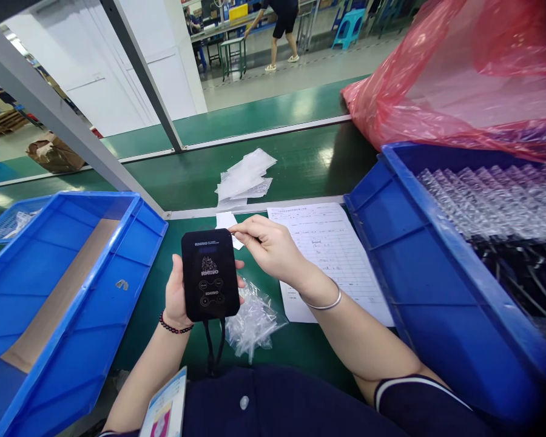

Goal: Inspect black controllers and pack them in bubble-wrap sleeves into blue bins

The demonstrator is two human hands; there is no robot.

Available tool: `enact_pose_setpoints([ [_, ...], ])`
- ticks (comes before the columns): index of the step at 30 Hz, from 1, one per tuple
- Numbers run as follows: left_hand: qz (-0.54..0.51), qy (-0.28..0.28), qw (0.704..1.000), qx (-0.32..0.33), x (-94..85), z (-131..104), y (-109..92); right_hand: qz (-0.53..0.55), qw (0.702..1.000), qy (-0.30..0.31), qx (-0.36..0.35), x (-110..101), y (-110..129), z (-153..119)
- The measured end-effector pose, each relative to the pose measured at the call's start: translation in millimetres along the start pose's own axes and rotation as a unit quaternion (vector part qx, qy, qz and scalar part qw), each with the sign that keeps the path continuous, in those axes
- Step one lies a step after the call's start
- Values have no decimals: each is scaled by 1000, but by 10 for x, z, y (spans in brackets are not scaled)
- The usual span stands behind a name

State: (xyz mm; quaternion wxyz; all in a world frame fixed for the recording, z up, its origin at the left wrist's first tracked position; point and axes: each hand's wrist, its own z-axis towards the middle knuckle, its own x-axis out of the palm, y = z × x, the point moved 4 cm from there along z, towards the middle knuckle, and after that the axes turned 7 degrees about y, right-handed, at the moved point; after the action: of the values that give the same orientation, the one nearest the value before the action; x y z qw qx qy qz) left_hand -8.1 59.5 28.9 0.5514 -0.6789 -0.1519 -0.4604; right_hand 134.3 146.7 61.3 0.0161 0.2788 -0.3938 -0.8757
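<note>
My left hand (178, 292) is wrapped round a black RHINO controller box (210, 258), its printed face turned up to me. Round button marks show on the lower half of that face, and two black cables (214, 346) hang from the bottom edge. Thumb and fingertips of my right hand (262, 241) are pinched together at the box's upper right corner; what they grip, if anything, is too small to make out. Below and right of the box lies a pile of clear plastic wrap pieces (255, 318). A small white paper (227, 222) is partly hidden behind the box.
A printed form (332, 243) lies under my right forearm. Translucent white sheets (247, 176) rest on the green belt. Blue bins flank me: the left bin (118, 285) contains cardboard, the right bin (418, 291) bagged parts and black cables. A red plastic bag (391, 103) hangs behind it.
</note>
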Motion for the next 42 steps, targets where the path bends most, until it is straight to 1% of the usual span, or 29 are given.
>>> enact_pose_setpoints([
  [11,19,-11,1000,7,-10,1,0,-24,1000,-2,6,6,7,-11],
  [18,10,-11,1000,-1,1,-10,6,6,1000,10,7,7,-6,-7],
  [22,10,-10,1000,0,15,-4,0,-8,1000,8,7,4,5,-5],
  [29,26,-26,999,1,5,-6,2,-30,1000,0,3,-1,24,-24],
  [36,21,-11,1000,3,35,-7,-1,1,1000,9,5,-10,9,-7],
  [42,22,-16,1000,3,28,-5,0,-22,1000,5,7,-7,25,-11],
])
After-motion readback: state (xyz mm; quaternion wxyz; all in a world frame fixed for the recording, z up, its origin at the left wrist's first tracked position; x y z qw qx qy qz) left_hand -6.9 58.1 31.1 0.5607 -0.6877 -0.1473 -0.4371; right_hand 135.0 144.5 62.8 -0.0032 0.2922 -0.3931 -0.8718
